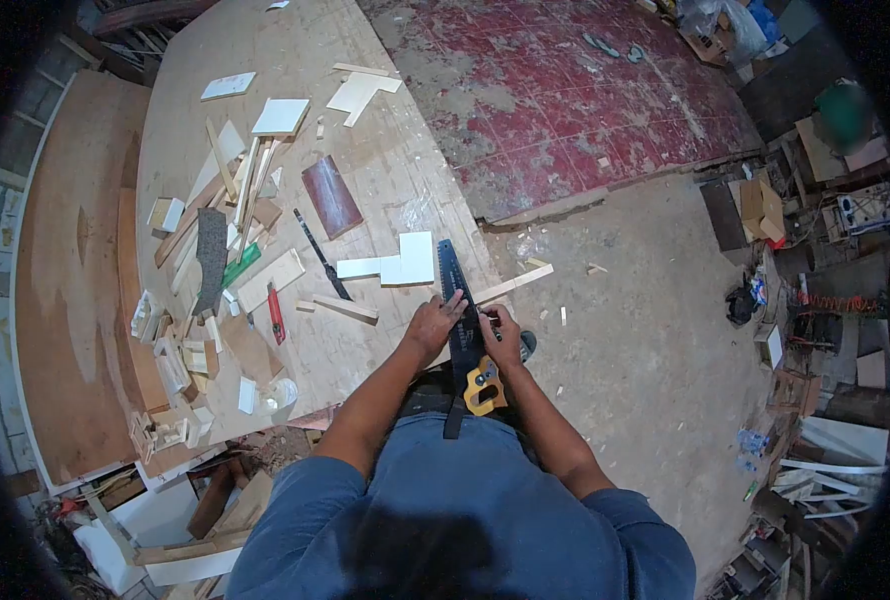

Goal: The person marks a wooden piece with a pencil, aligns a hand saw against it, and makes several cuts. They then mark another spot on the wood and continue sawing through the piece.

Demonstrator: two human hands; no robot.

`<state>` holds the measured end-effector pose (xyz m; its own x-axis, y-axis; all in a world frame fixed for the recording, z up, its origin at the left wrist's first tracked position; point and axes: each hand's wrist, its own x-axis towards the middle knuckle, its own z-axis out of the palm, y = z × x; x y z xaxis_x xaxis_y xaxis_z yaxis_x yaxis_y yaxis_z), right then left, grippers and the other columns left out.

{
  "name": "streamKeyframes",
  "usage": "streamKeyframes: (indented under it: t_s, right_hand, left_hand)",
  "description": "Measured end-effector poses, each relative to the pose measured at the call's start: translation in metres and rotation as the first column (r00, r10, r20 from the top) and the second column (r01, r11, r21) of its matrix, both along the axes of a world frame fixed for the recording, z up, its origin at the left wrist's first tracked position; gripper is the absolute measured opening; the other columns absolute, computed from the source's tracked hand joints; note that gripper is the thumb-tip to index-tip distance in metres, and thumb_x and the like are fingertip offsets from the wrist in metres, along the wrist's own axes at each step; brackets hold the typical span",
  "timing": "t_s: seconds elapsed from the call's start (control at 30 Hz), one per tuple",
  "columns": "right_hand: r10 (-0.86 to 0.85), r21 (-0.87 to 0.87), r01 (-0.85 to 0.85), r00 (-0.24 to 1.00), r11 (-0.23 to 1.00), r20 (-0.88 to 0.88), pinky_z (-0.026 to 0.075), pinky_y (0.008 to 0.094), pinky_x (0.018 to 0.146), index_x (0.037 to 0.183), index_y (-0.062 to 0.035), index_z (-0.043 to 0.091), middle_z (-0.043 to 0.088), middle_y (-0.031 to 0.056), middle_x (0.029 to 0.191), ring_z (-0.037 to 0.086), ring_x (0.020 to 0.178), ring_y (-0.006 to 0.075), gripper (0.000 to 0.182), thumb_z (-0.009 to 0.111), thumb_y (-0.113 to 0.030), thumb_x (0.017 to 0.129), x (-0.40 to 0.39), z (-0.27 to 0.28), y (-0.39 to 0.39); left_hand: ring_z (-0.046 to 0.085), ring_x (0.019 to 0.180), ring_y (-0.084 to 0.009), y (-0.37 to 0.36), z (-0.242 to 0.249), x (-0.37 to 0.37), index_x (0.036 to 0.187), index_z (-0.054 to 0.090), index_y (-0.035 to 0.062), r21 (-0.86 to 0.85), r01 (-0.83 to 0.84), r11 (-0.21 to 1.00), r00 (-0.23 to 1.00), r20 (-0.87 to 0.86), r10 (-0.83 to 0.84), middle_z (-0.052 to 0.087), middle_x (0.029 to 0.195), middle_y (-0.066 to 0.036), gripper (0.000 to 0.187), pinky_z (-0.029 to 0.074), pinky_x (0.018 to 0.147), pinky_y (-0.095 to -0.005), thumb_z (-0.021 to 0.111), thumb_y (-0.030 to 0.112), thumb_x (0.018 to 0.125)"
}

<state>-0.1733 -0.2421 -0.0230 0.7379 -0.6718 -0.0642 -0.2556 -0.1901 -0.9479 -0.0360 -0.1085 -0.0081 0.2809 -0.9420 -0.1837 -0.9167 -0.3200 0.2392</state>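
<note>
In front of my body is a handsaw (pixel 452 277) with a dark blade and a yellow handle (pixel 484 387), its handle end toward me. My left hand (pixel 435 327) has its fingers closed over the blade near the table edge. On the other side of the blade, my right hand (pixel 502 337) is closed with curled fingers; whatever is between them is hidden. A pale wood strip (pixel 515 284) sticks out beyond the table edge, just past my right hand. Left of the saw tip lies a white-faced wooden piece (pixel 408 262) with a narrow arm.
On the wooden table (pixel 385 180) lie a reddish-brown block (pixel 332 197), a dark slender tool (pixel 321 253), a red utility knife (pixel 276 315), a wood strip (pixel 345 311) and piled offcuts (pixel 190 362). A cardboard box (pixel 761 210) and clutter stand along the right side.
</note>
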Motion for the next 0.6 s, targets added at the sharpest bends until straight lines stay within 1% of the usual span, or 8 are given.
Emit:
streamKeyframes:
  t_s: [0.1, 0.2, 0.27, 0.4, 0.47, 0.6]
  right_hand:
    - [0.001, -0.010, -0.001, 1.000, 1.000, 0.001, 0.053, 0.0341, 0.072, 0.105, -0.0001, 0.061, 0.069, 0.0150, 0.091, 0.070, 0.081, 0.0241, 0.020, 0.064, -0.017, 0.093, 0.001, 0.000, -0.001]
    - [0.008, -0.013, -0.008, 0.999, 1.000, 0.048, 0.054, 0.0342, 0.074, 0.105, 0.0001, 0.061, 0.070, 0.0153, 0.092, 0.070, 0.083, 0.0253, 0.021, 0.065, -0.017, 0.093, 0.004, 0.000, -0.003]
    - [0.013, 0.057, -0.015, 0.999, 0.998, 0.036, 0.051, 0.0295, 0.080, 0.107, -0.0008, 0.062, 0.068, 0.0093, 0.094, 0.065, 0.085, 0.0156, 0.019, 0.064, -0.013, 0.093, 0.009, 0.002, -0.005]
    - [0.017, 0.059, -0.018, 1.000, 0.998, 0.006, 0.051, 0.0293, 0.080, 0.106, -0.0007, 0.063, 0.069, 0.0094, 0.095, 0.065, 0.086, 0.0154, 0.019, 0.065, -0.013, 0.092, 0.015, 0.003, -0.011]
    - [0.067, 0.042, -0.067, 0.998, 0.997, -0.005, 0.051, 0.0291, 0.080, 0.105, -0.0003, 0.063, 0.069, 0.0092, 0.094, 0.065, 0.086, 0.0150, 0.018, 0.066, -0.012, 0.092, 0.018, 0.000, -0.014]
    - [0.101, 0.056, -0.102, 0.995, 0.993, 0.010, 0.051, 0.0290, 0.080, 0.104, -0.0003, 0.064, 0.070, 0.0091, 0.093, 0.065, 0.086, 0.0147, 0.017, 0.067, -0.012, 0.091, 0.020, -0.003, -0.019]
  left_hand:
    - [0.054, 0.112, -0.0281, -0.002, 0.000, 0.001, 0.144, 0.046, 0.0100, 0.008, 0.010, 1.000, 1.000, 0.026, -0.010, 0.038, 0.156, -0.008, 0.063, 0.049, 0.093, -0.0367, 0.056, 0.003, 0.083]
    - [0.055, 0.111, -0.0290, -0.001, 0.000, 0.001, 0.144, 0.046, 0.0095, -0.012, 0.007, 1.000, 1.000, -0.002, -0.007, 0.038, 0.156, -0.009, 0.062, 0.050, 0.093, -0.0369, 0.056, 0.003, 0.083]
    - [0.055, 0.110, -0.0296, -0.001, -0.001, 0.000, 0.144, 0.046, 0.0087, -0.021, -0.003, 1.000, 1.000, -0.006, 0.003, 0.039, 0.155, -0.010, 0.062, 0.051, 0.093, -0.0373, 0.056, 0.003, 0.083]
    - [0.055, 0.110, -0.0296, -0.001, -0.004, 0.000, 0.143, 0.046, 0.0079, -0.014, -0.003, 1.000, 1.000, 0.001, 0.003, 0.040, 0.154, -0.010, 0.061, 0.051, 0.092, -0.0373, 0.056, 0.003, 0.083]
    - [0.055, 0.110, -0.0291, -0.001, -0.007, 0.000, 0.144, 0.046, 0.0076, -0.034, 0.000, 0.999, 1.000, 0.017, 0.001, 0.040, 0.154, -0.010, 0.061, 0.051, 0.092, -0.0372, 0.055, 0.003, 0.083]
    - [0.055, 0.111, -0.0289, -0.001, -0.010, 0.002, 0.144, 0.046, 0.0079, -0.022, -0.008, 1.000, 1.000, -0.007, 0.008, 0.040, 0.154, -0.009, 0.060, 0.051, 0.091, -0.0374, 0.054, 0.003, 0.084]
